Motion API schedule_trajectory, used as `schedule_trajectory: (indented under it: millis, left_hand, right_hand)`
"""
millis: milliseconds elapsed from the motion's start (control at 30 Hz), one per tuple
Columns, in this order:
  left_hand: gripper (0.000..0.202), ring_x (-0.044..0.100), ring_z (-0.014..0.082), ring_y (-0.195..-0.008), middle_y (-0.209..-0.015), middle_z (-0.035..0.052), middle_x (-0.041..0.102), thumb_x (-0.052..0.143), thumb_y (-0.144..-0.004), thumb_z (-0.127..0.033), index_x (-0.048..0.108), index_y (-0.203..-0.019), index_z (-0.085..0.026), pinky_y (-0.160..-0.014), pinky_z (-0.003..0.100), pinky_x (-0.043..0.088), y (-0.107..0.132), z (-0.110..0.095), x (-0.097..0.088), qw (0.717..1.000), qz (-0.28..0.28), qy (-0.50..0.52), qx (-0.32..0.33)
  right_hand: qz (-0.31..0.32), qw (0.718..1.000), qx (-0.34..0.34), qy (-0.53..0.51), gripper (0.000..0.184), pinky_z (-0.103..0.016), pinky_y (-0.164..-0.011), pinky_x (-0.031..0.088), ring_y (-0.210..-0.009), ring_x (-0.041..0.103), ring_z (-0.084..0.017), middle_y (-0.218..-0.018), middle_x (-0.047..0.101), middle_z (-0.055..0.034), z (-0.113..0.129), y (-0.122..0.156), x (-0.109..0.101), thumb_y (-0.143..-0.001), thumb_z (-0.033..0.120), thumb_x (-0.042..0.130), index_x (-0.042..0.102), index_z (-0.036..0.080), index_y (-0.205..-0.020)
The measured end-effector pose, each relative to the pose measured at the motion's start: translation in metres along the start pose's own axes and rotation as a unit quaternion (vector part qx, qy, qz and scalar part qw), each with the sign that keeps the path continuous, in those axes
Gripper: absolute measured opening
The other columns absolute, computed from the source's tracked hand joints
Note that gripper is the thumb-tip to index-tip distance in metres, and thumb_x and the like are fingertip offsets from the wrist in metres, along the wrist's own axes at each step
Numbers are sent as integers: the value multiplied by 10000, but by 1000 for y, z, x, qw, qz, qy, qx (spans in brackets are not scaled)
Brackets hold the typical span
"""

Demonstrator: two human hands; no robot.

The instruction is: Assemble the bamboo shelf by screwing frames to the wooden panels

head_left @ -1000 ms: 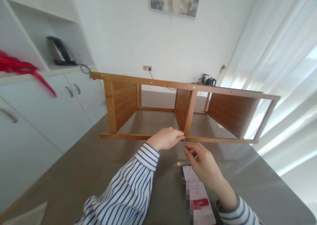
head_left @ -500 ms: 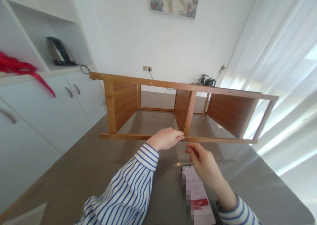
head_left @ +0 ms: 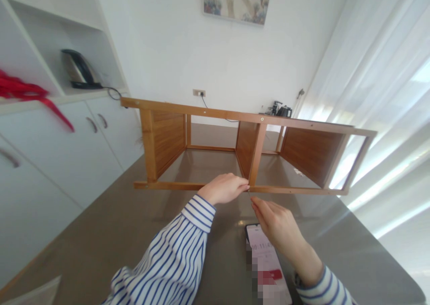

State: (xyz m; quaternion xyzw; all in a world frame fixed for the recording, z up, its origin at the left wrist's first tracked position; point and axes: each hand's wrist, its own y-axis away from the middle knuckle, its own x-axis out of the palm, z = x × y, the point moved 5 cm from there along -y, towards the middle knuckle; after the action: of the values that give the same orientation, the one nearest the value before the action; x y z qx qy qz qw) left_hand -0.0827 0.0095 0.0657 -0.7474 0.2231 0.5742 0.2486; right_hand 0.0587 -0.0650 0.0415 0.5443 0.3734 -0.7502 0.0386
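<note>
A wooden shelf frame [head_left: 255,117] lies on its side on a grey-brown table [head_left: 101,233]. My left hand [head_left: 224,188] is closed in a pinch against the frame's near bottom rail, where the middle upright meets it. Whatever it pinches is too small to name. My right hand [head_left: 275,222] hovers just below that joint, fingers pressed together and pointing at it. A thin metal tool was between its fingers earlier, but I cannot make it out now. Both arms wear blue-and-white striped sleeves.
A phone [head_left: 267,264] with a lit screen lies on the table under my right wrist. White cabinets [head_left: 60,143] stand on the left, with a kettle [head_left: 75,67] and red ribbon [head_left: 30,92] on the shelf above. Sheer curtains [head_left: 386,94] hang on the right.
My right hand has dropped slightly and turned, its fingers flattening toward the joint. My left hand stays on the rail.
</note>
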Motion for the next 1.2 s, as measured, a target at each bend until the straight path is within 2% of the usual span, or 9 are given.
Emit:
schedule_trajectory:
  millis: [100,233,400,533,700,900,1100,1200]
  left_hand:
    - [433,628,200,-745,-801,36,683,273,-935,-485,618,-827,-246,-596,267,371,0,0,0,1000,-2,3,6]
    - [432,622,196,-727,-787,39,681,277,-933,-484,623,-832,-246,-596,263,372,1,-2,-3,1000,0,6,1]
    - [429,617,191,-710,-777,39,677,284,-931,-488,619,-820,-243,-587,258,361,2,-4,-5,1000,4,9,-2]
    - [431,612,185,-702,-771,38,673,277,-935,-482,615,-817,-242,-582,257,348,2,-4,-4,1000,0,6,1]
    - [422,619,189,-720,-793,37,678,281,-936,-476,613,-822,-243,-581,256,350,1,-3,-3,1000,-3,1,1]
    - [420,627,196,-726,-788,38,676,289,-934,-484,610,-818,-240,-575,261,354,1,-1,-3,1000,-5,3,1]
    - [418,625,193,-724,-784,42,673,293,-935,-478,611,-813,-238,-584,264,365,2,-2,-4,1000,-8,6,2]
    - [416,627,194,-730,-785,43,674,300,-933,-478,615,-810,-235,-589,264,371,2,-3,-4,1000,-5,8,2]
  right_hand:
    - [6,1000,6,27,299,-255,-557,453,-627,633,-170,-698,654,-47,1,2,4,-929,191,360,549,134,-1154]
    - [28,994,64,-84,290,-265,-659,493,-733,668,-170,-793,691,-62,2,2,8,-933,194,315,521,147,-1131]
    - [45,952,159,-259,249,-267,-656,512,-736,667,-154,-921,703,-65,-4,1,13,-936,273,335,504,191,-1099]
    - [68,926,175,-329,263,-276,-685,523,-729,662,-140,-1037,686,-88,-7,2,16,-919,301,387,479,199,-1143]
    - [65,944,155,-284,279,-284,-719,522,-852,674,-171,-1023,695,-71,-8,2,13,-914,312,415,498,206,-1158]
    - [19,986,96,-138,229,-260,-673,491,-755,661,-164,-895,698,-51,-5,-3,5,-908,348,463,605,207,-1020]
    - [-20,990,68,-120,252,-252,-703,482,-756,626,-149,-886,654,-63,2,-8,-2,-931,324,419,638,201,-951]
    - [-23,990,73,-122,262,-254,-660,472,-707,613,-150,-814,648,-56,3,-9,-3,-935,320,402,629,195,-897]
